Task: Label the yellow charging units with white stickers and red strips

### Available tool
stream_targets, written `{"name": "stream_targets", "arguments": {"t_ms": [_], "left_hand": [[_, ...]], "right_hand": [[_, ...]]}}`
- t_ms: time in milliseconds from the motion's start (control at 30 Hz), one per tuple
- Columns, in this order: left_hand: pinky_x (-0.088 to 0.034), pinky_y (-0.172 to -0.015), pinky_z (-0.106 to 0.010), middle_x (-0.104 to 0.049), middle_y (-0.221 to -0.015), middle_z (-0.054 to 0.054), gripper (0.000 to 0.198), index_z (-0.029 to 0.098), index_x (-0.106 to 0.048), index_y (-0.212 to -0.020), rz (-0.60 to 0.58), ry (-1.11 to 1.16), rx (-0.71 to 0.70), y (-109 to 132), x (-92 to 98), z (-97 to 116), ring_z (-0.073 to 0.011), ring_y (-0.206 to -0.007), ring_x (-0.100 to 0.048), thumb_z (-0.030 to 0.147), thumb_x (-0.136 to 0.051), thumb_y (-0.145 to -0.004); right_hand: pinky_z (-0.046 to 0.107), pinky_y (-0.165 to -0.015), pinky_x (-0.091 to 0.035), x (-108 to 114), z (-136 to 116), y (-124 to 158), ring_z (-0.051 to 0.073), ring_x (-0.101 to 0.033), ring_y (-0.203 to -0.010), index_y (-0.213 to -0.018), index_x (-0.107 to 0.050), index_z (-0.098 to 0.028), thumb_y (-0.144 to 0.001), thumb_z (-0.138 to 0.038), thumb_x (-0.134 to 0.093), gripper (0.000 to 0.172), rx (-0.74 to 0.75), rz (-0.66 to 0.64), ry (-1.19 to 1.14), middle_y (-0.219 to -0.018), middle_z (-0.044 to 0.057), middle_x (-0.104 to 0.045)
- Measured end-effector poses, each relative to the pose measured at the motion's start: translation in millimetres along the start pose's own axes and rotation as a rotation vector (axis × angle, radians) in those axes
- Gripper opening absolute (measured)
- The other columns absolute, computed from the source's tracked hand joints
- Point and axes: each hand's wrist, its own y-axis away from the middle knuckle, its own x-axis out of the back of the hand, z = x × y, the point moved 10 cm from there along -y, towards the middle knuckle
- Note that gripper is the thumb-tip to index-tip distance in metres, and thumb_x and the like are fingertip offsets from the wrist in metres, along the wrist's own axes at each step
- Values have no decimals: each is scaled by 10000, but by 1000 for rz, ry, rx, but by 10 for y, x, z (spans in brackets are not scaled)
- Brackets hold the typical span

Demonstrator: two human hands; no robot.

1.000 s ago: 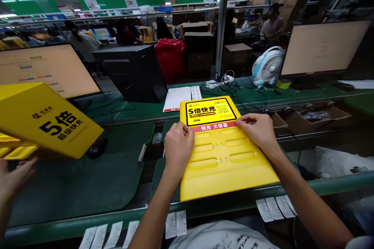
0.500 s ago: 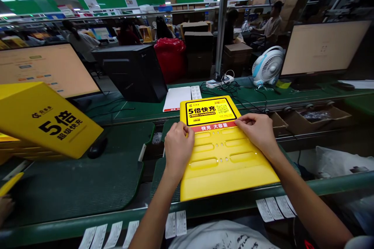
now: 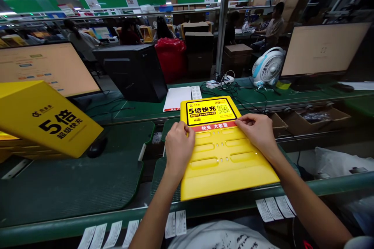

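Note:
A yellow plastic panel (image 3: 230, 179) with moulded oblong ridges lies before me on the bench. Across it, just under a black-framed sticker (image 3: 210, 111) with a QR code, runs a narrow red label (image 3: 214, 126) with white lettering. My left hand (image 3: 179, 146) is closed in a pinch at the label's left end, by the panel's left edge. At the right end, my right hand (image 3: 257, 130) pinches the label between thumb and finger. Both fingertips hide the label's ends.
A yellow printed box (image 3: 55, 120) and a black mouse (image 3: 97, 148) are to the left. Behind the panel lie a white label sheet (image 3: 177, 98) and tangled cables. A fan (image 3: 269, 67), two monitors and a black computer case (image 3: 133, 72) stand farther back. White labels (image 3: 113, 233) hang along the front rail.
Both of my hands stay at the red label's ends with hardly any movement. Another person's hand with a yellow object has left the view at the lower left.

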Motion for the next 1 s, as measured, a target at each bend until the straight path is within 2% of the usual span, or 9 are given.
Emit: {"name": "stream_targets", "arguments": {"t_ms": [500,1000], "left_hand": [[-299,-626,-295,-573,-773,-34,229,217,-454,-686,3,-1,16,2,12,0,-176,-692,-528,176,-513,-904],[-285,-601,-298,-601,-766,-38,215,210,-482,-678,-38,-21,46,-51,-10,-23,-176,-667,-533,176,-530,-884]], "right_hand": [[280,-582,-412,-19,-8,-3,175,-600,-620,-755,-783,-154,-747,-374,-699,235,-1,-7,11,-704,47,-721],[302,-627,-438,-37,-82,7,183,-631,-654,-792,-781,-172,-795,-325,-692,177,48,-13,137,-737,33,-727]]}}
